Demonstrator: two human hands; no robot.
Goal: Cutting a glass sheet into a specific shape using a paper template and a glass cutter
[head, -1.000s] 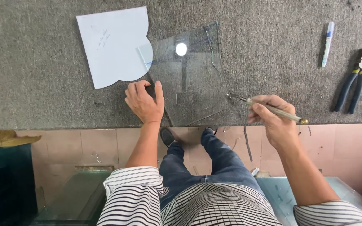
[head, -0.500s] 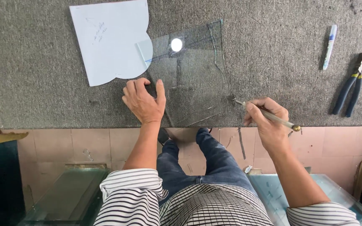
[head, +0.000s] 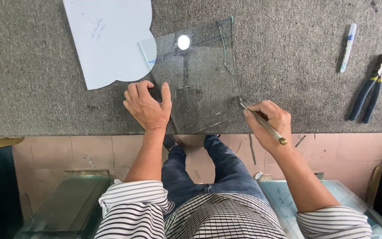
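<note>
Looking straight down on a workbench covered in coarse grey felt (head: 288, 66), its near edge running across the middle of the view, and right at that edge lies a clear glass sheet (head: 200, 84), flat on the felt, a bright spot of light reflected near its top and a curved scored line running down its right side. The left hand (head: 147, 106) is down on the glass sheet's left edge, fingers curled and thumb out, pressing it flat rather than gripping it. The right hand (head: 268, 124) is closed around a slim glass cutter (head: 261, 121) with a brass-coloured end, held pencil-style, the tip touching the glass at its lower right edge. Up and left, a white paper template (head: 107, 40) with a scalloped lower edge lies on the felt, its right lobe tucked against the top left corner of the glass. Well off to the right, a white and blue marker pen (head: 348, 48) lies nearly upright on the felt, and just beyond it a pair of blue-handled pliers (head: 370, 95), jaws pointing away. Below the bench edge, a floor of pinkish tiles (head: 67, 150) shows, with small scraps scattered near the person's feet. More glass panes (head: 63, 208) rest low on the left, and another greenish pane sits low on the right beside the striped sleeve.
</note>
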